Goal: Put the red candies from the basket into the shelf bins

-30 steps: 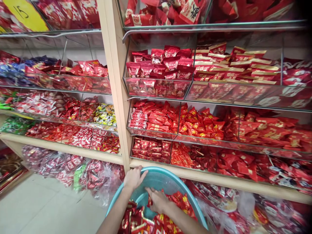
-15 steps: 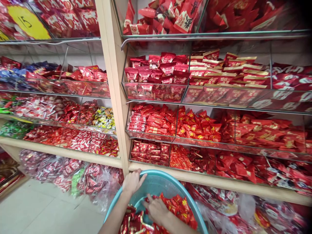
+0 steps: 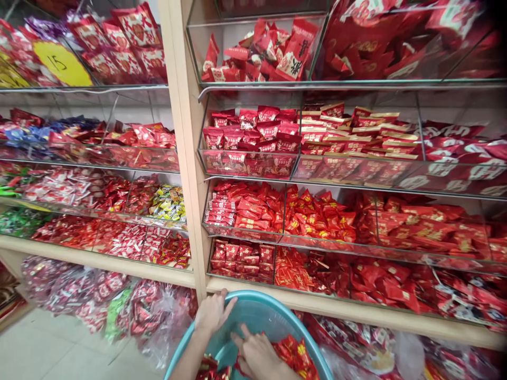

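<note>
At the bottom centre stands a teal plastic basin (image 3: 273,302), with red and gold packets (image 3: 299,356) inside. My left hand (image 3: 214,315) grips its rim at the back left, the thumb stretched out over the inside. Inside the basin is my right hand (image 3: 255,351), palm down with fingers apart, just above or touching some dark red packets at its left. The undersides of its fingers are partly hidden, and nothing shows clearly held in them.
Wooden shelving with a light upright post (image 3: 184,158) and clear-fronted bins of wrapped sweets (image 3: 253,206) rises beyond the basin. Plastic bags of packets (image 3: 134,311) lie beneath the bottom shelf, near the tiled floor (image 3: 59,348). A yellow price tag (image 3: 62,63) hangs upper left.
The view has tilted up, so shelves and basin sit lower in the picture. My right hand has shifted slightly within the basin; my left hand stays on the rim.
</note>
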{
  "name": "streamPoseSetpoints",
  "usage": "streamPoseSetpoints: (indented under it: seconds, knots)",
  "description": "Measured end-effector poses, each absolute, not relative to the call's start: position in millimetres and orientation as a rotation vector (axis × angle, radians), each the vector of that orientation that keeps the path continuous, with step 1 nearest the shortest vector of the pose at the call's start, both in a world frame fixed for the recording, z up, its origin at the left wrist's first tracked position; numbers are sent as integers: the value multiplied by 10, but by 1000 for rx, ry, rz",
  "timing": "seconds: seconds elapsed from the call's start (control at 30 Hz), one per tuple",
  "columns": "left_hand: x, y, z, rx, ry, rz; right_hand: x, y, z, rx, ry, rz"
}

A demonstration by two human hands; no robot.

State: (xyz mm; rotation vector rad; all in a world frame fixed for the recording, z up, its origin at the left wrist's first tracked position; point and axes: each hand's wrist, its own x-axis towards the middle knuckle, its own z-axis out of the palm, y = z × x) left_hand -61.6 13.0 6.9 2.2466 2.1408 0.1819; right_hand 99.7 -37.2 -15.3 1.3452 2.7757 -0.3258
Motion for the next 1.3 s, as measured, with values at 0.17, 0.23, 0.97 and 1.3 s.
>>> streamPoseSetpoints:
  seconds: [0.17,0.23,0.97,1.3]
  knots:
    - [-628,144,46,2222,2116,177,1252,-277,894,1385,3107,-273]
    - [-629,153,30,2220,2131,179,1389,-205,1355,1459,3276,-210]
    - [-622,103,138,2206,2113,161,1639,621,2583,2348,3011,798]
    - [-631,125,75,2214,2129,178,1842,493,2667,2283,3496,695]
